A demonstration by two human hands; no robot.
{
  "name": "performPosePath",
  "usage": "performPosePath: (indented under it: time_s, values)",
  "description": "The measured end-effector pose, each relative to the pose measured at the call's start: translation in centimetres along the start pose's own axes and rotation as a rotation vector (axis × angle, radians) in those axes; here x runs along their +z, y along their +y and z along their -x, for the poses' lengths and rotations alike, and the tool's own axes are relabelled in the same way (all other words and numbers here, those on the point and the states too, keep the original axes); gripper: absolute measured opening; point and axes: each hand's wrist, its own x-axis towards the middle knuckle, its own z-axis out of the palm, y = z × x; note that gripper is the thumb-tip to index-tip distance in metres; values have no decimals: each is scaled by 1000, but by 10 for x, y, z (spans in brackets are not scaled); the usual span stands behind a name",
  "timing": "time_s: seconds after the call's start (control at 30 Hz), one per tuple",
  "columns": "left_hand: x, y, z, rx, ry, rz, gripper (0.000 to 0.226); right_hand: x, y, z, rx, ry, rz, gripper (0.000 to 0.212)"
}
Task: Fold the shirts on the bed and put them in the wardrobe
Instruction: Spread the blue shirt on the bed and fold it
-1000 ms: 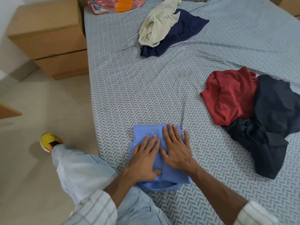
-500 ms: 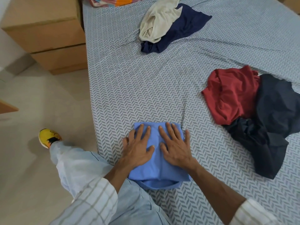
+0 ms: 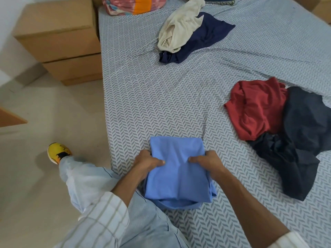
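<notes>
The folded blue shirt (image 3: 177,174) lies at the near edge of the bed (image 3: 161,97), a neat rectangle with a rounded layer of the same cloth showing under its near end. The left hand (image 3: 147,162) grips its left side, thumb on top and the fingers (image 3: 143,153) curled under the edge. The right hand (image 3: 207,161) grips the right side the same way, thumb lying across the top of the cloth and the fingers tucked round the edge, mostly hidden. Both hands hold the shirt at about its middle; whether it is lifted off the sheet or still resting on it cannot be told.

Well to the right on the bed, a crumpled red shirt (image 3: 254,108) lies touching a rumpled dark shirt (image 3: 300,140), which spreads toward the near right. Farther up the bed, a cream shirt (image 3: 179,27) lies partly on top of a navy shirt (image 3: 202,38), both unfolded. At the head of the bed sits a pink and orange bundle (image 3: 134,5).

The sheet is grey-and-white herringbone. Beside the bed on the left stands a wooden bedside cabinet (image 3: 60,42) on a pale floor (image 3: 35,122). The person's leg in light trousers (image 3: 84,179) reaches out over the floor, ending in a yellow shoe (image 3: 58,152). Striped sleeves (image 3: 102,217) cover the forearms near the lower edge of the view.
</notes>
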Motion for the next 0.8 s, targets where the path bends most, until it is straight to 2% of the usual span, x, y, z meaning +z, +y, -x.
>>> performPosePath:
  time_s: [0.1,0.2,0.27,0.33,0.4,0.6,0.67,0.73,0.8]
  values:
    - [-3,8,12,26,-100,136,50,-11,-6,0,-1,-137,-52,52]
    - [-13,16,26,110,-209,317,36,-22,-18,2,-77,-273,-121,48]
    - [-26,27,31,194,-210,365,40,-30,-37,5,-169,-332,-135,48]
    - [-42,45,38,287,-199,364,58,-38,-63,8,-313,-322,-87,47]
    - [-60,68,43,363,-171,359,64,-46,-93,12,-440,-291,-76,42]
    - [-96,122,64,673,62,242,39,-63,-152,31,-790,-179,-34,42]
    - [-95,112,63,754,116,90,27,-56,-142,32,-886,-147,51,39]
    - [-90,88,56,875,104,-86,18,-45,-116,25,-1028,-113,125,32]
    - [-83,51,38,948,65,-196,22,-32,-77,10,-1066,-120,161,30]
